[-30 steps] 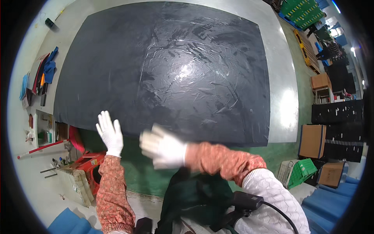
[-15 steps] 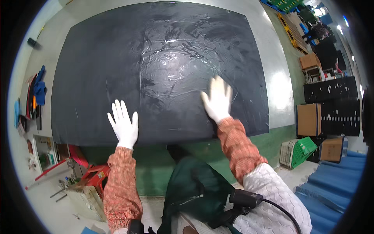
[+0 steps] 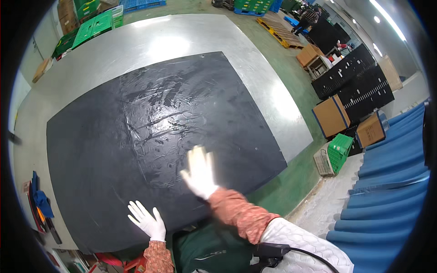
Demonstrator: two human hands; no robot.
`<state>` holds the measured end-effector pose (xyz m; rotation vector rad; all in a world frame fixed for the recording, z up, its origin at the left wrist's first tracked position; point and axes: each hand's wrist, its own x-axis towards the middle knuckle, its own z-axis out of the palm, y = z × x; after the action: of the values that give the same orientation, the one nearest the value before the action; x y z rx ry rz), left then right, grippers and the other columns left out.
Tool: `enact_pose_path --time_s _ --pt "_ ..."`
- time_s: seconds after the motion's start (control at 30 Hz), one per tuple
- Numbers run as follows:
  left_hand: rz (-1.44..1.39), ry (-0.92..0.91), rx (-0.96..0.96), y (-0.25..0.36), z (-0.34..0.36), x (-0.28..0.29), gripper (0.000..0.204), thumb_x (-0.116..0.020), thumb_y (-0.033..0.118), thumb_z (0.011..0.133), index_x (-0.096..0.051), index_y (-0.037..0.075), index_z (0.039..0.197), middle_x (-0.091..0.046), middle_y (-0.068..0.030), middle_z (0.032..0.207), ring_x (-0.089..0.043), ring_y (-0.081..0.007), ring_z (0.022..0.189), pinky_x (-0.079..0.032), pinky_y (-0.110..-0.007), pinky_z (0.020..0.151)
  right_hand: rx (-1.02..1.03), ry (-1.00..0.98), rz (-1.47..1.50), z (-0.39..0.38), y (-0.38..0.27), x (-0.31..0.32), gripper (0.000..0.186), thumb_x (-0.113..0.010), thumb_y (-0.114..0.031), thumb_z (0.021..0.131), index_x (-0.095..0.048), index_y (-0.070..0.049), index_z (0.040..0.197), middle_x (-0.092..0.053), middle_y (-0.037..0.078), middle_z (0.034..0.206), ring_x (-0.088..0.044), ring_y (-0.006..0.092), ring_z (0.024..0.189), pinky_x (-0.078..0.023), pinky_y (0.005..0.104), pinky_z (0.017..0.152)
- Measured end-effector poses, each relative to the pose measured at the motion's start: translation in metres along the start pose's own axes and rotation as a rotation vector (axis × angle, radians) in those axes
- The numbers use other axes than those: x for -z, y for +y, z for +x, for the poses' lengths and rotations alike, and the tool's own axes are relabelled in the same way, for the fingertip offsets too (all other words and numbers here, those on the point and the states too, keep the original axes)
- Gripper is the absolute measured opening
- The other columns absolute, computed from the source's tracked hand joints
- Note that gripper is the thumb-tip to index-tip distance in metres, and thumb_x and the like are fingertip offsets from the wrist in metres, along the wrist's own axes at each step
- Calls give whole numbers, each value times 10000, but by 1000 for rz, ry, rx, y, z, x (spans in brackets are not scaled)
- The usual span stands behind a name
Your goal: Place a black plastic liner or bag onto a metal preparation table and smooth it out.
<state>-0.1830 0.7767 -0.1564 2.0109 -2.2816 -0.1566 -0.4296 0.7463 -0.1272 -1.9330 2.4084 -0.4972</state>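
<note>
A large black sheet (image 3: 91, 182) lies spread over the metal table, matte at the left and along its edges. Across its middle is a glossy, wrinkled patch (image 3: 161, 123) that looks like a clear film or wet layer. My left hand (image 3: 148, 220), in a white glove, rests flat near the sheet's near edge with its fingers spread. My right hand (image 3: 199, 173), gloved in white too, is over the sheet just below the right part of the glossy patch. Its fingers are stretched out and slightly blurred; nothing is held in either hand.
The bare metal tabletop (image 3: 268, 95) shows beyond the sheet. At its left edge lie blue and dark tools (image 3: 42, 204). To the right stand cardboard boxes (image 3: 331, 116), a green crate (image 3: 340, 150) and a blue curtain (image 3: 387, 182). A person (image 3: 307, 20) is far off near a pallet (image 3: 278, 32).
My view has turned and tilted, so the table's far side and more crates show. My right hand has moved left and nearer me across the sheet. My left hand stays flat on it.
</note>
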Motion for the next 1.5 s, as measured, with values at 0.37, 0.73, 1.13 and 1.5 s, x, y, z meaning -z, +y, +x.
enact_pose_path --time_s 0.37,0.73,1.13,1.5 --pt "-330 -329 -854 -41 -40 28 551 -566 313 838 -504 12 1294 -442 -215 1396 -369 -387 1323 -209 -599 1088 -620 -355 -372 -264 47 55 718 -523 -413 894 -316 7 1437 -259 245 1506 -200 386 1417 -82 575 1137" --pt "-396 55 -731 -94 95 75 565 -577 241 880 -425 -15 1359 -381 -203 1449 -331 -357 1358 -192 -519 1131 -14 75 -8 -39 -148 -6 646 -579 -252 869 -359 25 1409 -289 250 1493 -256 377 1398 -115 557 1138" --pt "35 27 123 -372 -111 77 749 -626 254 804 -328 -113 1385 -290 -315 1461 -220 -457 1392 -115 -627 1102 772 -713 142 -136 -216 18 592 -588 -375 846 -484 -78 1347 -397 185 1448 -366 343 1349 -192 608 1100" --pt "-135 6 -122 -322 54 64 703 -634 379 823 -409 45 1399 -381 -175 1462 -327 -338 1365 -211 -533 1110 492 -136 -214 132 -322 -125 544 -464 -337 925 -439 -28 1372 -410 206 1435 -319 346 1374 -221 585 1086"
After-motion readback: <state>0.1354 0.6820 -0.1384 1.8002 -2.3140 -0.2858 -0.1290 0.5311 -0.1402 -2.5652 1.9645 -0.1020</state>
